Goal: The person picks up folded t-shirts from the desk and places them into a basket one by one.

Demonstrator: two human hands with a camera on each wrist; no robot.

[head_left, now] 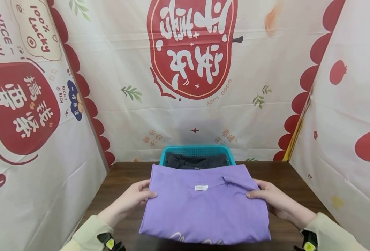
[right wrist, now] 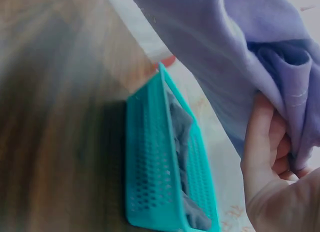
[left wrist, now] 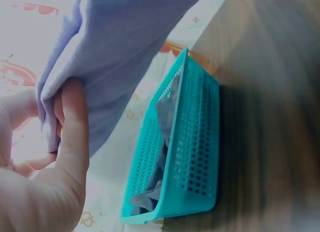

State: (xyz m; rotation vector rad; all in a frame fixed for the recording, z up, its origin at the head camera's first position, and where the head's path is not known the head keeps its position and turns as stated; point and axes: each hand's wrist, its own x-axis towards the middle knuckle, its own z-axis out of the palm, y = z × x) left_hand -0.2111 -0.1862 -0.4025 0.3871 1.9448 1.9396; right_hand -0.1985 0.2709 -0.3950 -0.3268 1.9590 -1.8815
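A folded purple shirt [head_left: 203,209] with a white neck label and pale lettering along its lower edge is held up above the table. My left hand [head_left: 141,195] pinches its left side, thumb on the front and fingers behind. On the opposite side my right hand [head_left: 271,198] grips the shirt the same way. Both wrist views show the cloth hanging in layers between thumb and fingers. Behind the shirt stands a teal basket [left wrist: 197,142] with dark grey clothing [head_left: 197,161] inside. In the head view the shirt hides the basket's front.
The basket rests on a dark brown wooden table [head_left: 122,174], near its back edge. White printed cloth [head_left: 115,122] with red designs hangs behind the table and along both sides.
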